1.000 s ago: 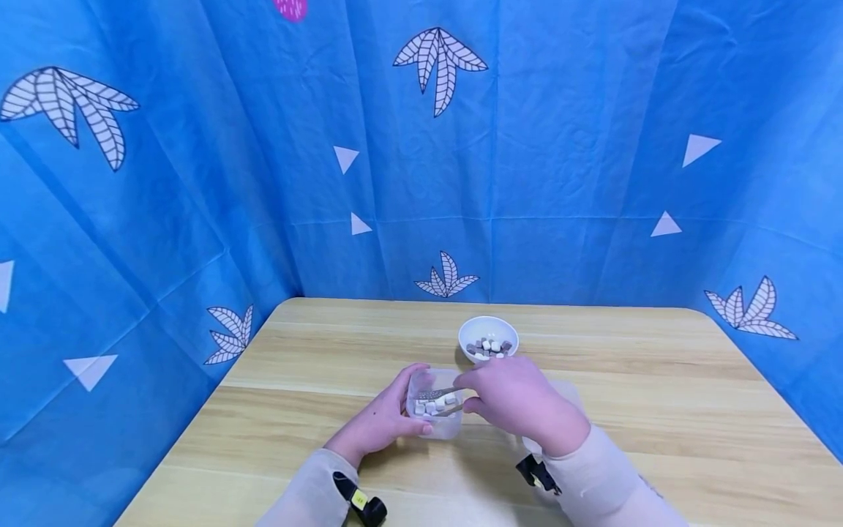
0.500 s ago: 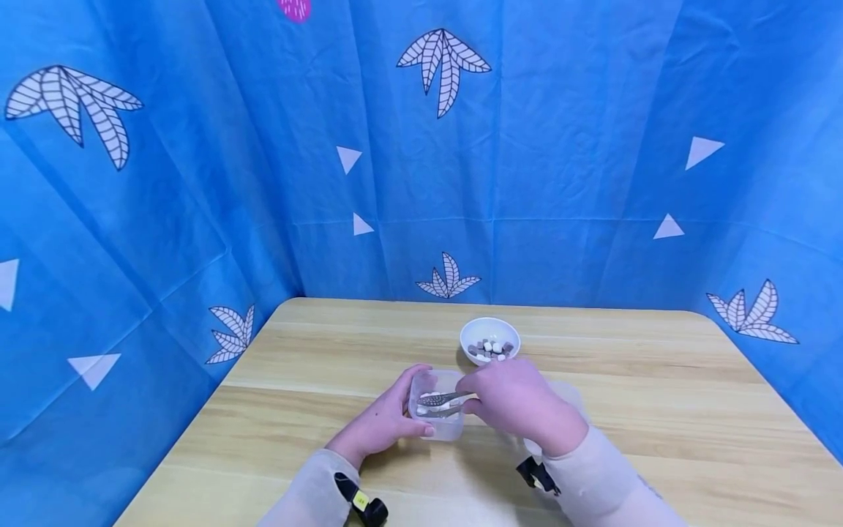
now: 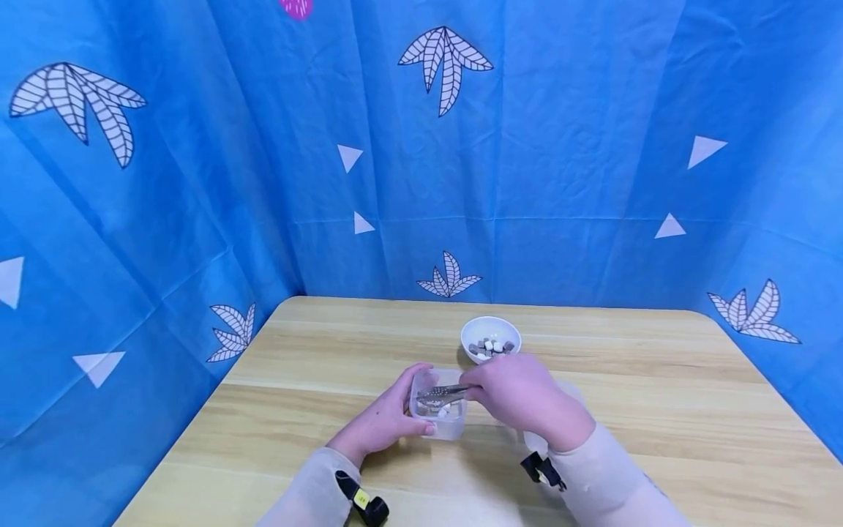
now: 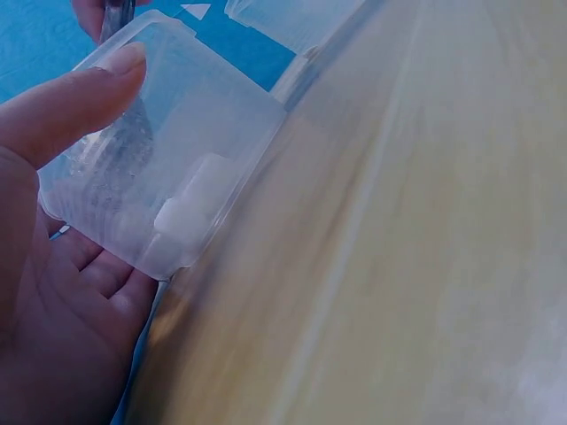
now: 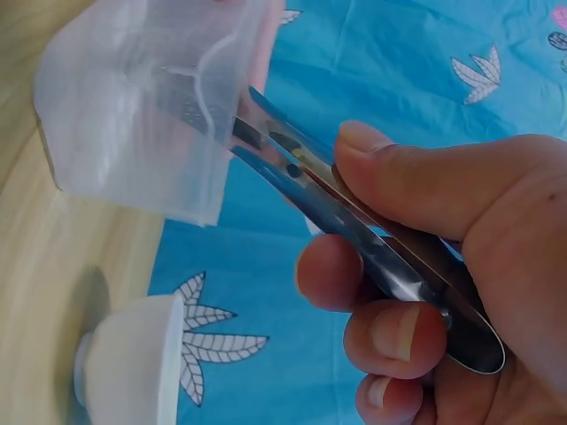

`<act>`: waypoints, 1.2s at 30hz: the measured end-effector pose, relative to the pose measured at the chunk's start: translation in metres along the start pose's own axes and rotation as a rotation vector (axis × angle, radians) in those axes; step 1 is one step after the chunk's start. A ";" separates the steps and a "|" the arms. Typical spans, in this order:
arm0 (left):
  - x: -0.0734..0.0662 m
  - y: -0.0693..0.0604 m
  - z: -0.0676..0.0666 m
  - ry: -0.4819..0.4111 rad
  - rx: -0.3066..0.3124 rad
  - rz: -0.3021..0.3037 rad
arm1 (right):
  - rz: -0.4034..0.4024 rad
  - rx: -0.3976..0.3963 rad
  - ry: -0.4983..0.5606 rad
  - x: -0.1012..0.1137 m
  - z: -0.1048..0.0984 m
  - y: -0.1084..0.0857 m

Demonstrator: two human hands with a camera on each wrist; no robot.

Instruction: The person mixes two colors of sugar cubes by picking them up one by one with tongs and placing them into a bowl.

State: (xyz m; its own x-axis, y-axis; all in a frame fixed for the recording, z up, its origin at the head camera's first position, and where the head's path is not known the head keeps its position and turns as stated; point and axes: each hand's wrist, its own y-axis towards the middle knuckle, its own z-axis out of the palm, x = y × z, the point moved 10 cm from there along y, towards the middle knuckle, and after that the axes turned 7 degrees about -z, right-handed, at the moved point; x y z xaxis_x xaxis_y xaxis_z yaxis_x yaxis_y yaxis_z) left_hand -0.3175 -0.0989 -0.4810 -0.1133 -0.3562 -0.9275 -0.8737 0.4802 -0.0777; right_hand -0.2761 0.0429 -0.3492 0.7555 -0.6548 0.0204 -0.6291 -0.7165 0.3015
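Note:
My left hand (image 3: 382,423) grips a small translucent plastic box (image 3: 443,430), thumb on the near wall and fingers round the far left side. Metal tongs (image 5: 345,226) are held by my right hand (image 3: 520,395), the thumb on one arm and curled fingers on the other. Their perforated tips reach down inside the box, close together; whether they pinch something is hidden. White cubes (image 4: 190,204), like marshmallows, lie at the bottom of the box, partly covered by the tongs.
Behind the right hand stands a white bowl (image 3: 490,323) holding several white and brown cubes. A translucent plastic piece (image 3: 571,393) lies on the wooden table (image 3: 658,410), partly hidden under the right forearm. A blue patterned cloth (image 3: 560,183) hangs behind the table.
The tongs' arms, spread apart over the white cubes a second ago, have come together. My right hand has risen slightly with them. The left hand and box stay put.

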 end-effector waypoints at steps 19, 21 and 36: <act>0.004 0.003 -0.004 0.031 -0.031 -0.028 | 0.029 -0.145 0.000 -0.031 -0.048 -0.021; 0.004 0.002 -0.004 0.026 -0.027 -0.020 | 0.029 -0.145 -0.001 -0.034 -0.050 -0.022; 0.004 0.000 -0.002 0.013 -0.017 -0.032 | 0.155 0.011 -0.103 -0.019 -0.008 -0.007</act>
State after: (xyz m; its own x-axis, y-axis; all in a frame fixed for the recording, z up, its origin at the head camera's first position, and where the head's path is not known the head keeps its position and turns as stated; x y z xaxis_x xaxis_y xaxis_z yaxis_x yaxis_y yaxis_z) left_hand -0.3192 -0.1014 -0.4837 -0.0907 -0.3816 -0.9199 -0.8851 0.4543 -0.1012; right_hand -0.2845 0.0623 -0.3438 0.6274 -0.7781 -0.0320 -0.7388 -0.6077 0.2915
